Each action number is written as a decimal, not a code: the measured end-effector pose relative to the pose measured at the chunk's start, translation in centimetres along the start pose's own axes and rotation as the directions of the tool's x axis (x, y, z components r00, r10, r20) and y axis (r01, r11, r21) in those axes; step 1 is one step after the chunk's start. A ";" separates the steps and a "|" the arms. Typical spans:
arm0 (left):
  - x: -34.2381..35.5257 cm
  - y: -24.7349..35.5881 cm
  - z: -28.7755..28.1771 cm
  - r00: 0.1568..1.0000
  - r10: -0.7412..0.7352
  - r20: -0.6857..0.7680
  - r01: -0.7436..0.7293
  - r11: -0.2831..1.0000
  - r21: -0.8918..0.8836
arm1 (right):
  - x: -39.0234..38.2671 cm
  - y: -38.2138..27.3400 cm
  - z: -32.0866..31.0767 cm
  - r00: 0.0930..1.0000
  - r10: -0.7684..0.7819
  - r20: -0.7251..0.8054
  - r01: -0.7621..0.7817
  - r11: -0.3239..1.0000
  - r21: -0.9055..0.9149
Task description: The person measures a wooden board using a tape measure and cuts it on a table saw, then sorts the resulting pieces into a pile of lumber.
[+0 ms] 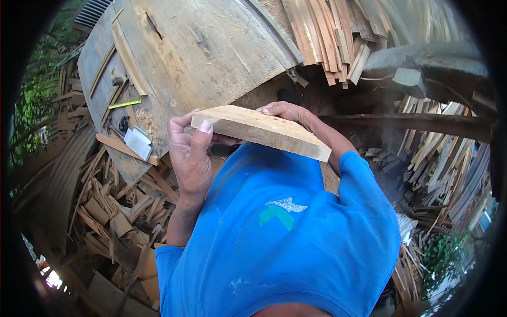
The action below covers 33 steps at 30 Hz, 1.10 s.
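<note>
A thick, pale wooden board (264,128) is held up in front of my chest, its long sawn edge turned toward me. My left hand (191,145) grips the board's left end, thumb on the near corner and fingers behind. At the far edge, my right hand (288,112) is closed on the board with its fingers bent over the top. The board slopes down to the right, and its right end reaches past my right forearm. Part of the right hand is hidden behind the wood.
A large worn wooden table (211,47) lies ahead, bearing thin strips, a yellow ruler piece (124,104) and a small white box (138,142). Stacked planks (327,37) stand at the far right. Offcuts (121,222) are heaped at left, slats (443,153) at right.
</note>
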State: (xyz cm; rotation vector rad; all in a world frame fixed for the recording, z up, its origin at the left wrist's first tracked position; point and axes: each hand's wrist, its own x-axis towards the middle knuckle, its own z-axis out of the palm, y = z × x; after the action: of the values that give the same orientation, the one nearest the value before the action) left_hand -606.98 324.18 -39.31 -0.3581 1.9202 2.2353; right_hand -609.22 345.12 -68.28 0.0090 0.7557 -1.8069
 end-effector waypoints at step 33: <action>-2.5 0.0 0.0 0.991 0.074 0.114 -0.055 0.985 -0.163 | -0.5 -3.3 0.1 1.000 -0.011 0.014 0.013 0.986 -0.164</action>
State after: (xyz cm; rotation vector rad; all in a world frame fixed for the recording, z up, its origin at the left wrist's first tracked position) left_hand -604.55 324.20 -38.60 -0.1797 1.7221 2.4005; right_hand -611.82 346.11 -66.44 -0.1158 0.8948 -1.7498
